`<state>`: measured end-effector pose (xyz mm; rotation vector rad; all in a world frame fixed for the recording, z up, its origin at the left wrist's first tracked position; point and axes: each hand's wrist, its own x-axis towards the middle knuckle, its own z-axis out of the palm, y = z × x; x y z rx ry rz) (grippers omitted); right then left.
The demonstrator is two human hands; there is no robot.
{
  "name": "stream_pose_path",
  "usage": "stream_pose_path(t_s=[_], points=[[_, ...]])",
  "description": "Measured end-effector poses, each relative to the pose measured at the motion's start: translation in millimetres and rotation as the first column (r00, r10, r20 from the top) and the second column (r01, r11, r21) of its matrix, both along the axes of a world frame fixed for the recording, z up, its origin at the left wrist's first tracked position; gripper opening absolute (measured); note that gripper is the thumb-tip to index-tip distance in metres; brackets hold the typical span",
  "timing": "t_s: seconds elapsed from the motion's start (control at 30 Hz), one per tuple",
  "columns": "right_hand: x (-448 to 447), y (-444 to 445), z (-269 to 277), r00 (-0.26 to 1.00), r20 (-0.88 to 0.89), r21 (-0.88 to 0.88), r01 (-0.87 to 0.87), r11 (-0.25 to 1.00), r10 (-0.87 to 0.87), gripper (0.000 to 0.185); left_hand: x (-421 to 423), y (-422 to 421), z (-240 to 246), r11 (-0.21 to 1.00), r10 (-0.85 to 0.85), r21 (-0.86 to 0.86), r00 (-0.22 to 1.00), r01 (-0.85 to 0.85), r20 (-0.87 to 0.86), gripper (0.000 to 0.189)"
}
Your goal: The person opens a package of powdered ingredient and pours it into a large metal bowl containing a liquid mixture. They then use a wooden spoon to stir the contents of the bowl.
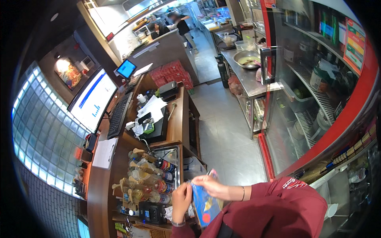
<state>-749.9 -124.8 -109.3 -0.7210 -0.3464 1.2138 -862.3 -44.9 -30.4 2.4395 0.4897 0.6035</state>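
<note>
Both of my hands pinch the top edge of a blue plastic packet [200, 205] with a red round spot and a yellowish patch near its lower part. My left hand [182, 197], with a metal watch band at the wrist, grips the packet's upper left corner. My right hand [209, 186], with a dark thin band at the wrist, holds the top a little further right. Something pink shows just behind the right fingers. Left of the hands, several bottles [162, 187] with stoppers or spouts stand crowded beside a metal tray [180, 162]. A black device [150, 212] sits below them.
A wooden counter holds a monitor [93, 99], keyboard [119, 114], clipboard [104, 153] and papers [151, 108]. At right stand a red-framed glass-door fridge [271, 119] and a steel table [251, 86] with a metal bowl [247, 59]. Two people [182, 28] [162, 29] are in the far kitchen.
</note>
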Motion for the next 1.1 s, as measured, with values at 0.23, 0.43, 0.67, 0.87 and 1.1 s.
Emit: stream_pose_path(t_s=[0.23,0.43,0.67,0.87,1.1], points=[[170.9,0.5,9.3,0.85,-0.031,0.035,0.527,0.849,-0.526,0.013,164.8,2.6,-8.5,0.986,-0.074,0.158,0.985,0.048,0.159,0.036],[310.6,2.8,-8.7,0.736,0.006,-0.206,0.664,0.719,-0.677,0.012,275.1,38.7,-46.5,0.963,-0.219,-0.085,0.929,0.254,0.299,0.062],[468.4,-6.1,-33.5,0.347,-0.024,-0.14,0.927,0.347,-0.938,0.019,411.3,117.9,-84.1,0.844,-0.515,-0.052,0.833,0.534,0.203,0.061],[574.3,-1.1,-34.0,0.101,-0.206,-0.124,0.984,0.128,-0.973,0.027,536.8,141.6,-89.0,0.509,-0.834,-0.073,0.513,0.857,0.204,0.057],[664.1,-1.7,-42.4,0.122,-0.61,0.068,0.993,0.102,-0.783,0.034,672.0,141.7,-64.8,0.295,-0.927,-0.199,0.33,0.935,0.176,0.053]])
